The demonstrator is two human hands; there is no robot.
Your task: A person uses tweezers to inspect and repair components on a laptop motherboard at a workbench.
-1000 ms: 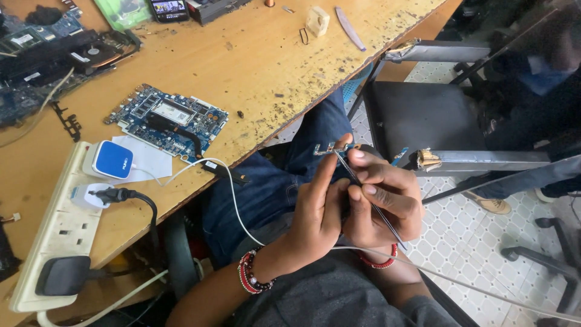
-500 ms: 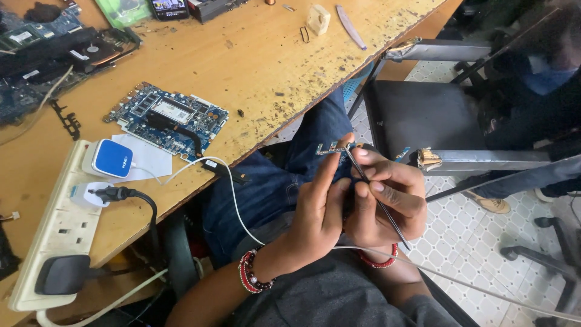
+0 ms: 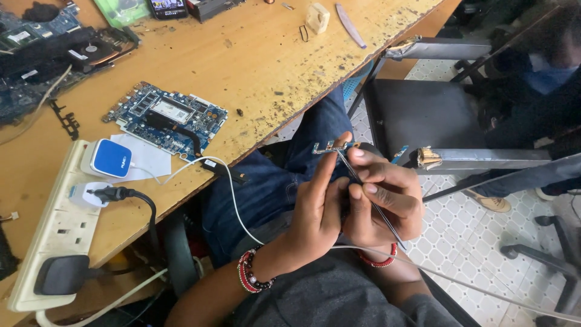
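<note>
Over my lap, my left hand (image 3: 315, 212) pinches a small narrow circuit strip (image 3: 330, 147) between thumb and fingertips. My right hand (image 3: 384, 200) holds thin metal tweezers (image 3: 369, 197) like a pen, their tip touching the strip. Both hands press together just off the wooden desk's (image 3: 272, 66) edge. A beaded bracelet sits on each wrist. A white cable (image 3: 233, 200) runs from the desk under my left hand.
On the desk lie a blue circuit board (image 3: 166, 118), a white power strip (image 3: 57, 233) with a blue charger (image 3: 109, 158) and black plugs, more boards at the far left, and a small wooden block (image 3: 318, 18). A worn black chair (image 3: 423, 115) stands to the right, another person beyond it.
The small strip has shifted slightly right and up in my left fingers, and the tweezers have followed it. My hands otherwise stay in place.
</note>
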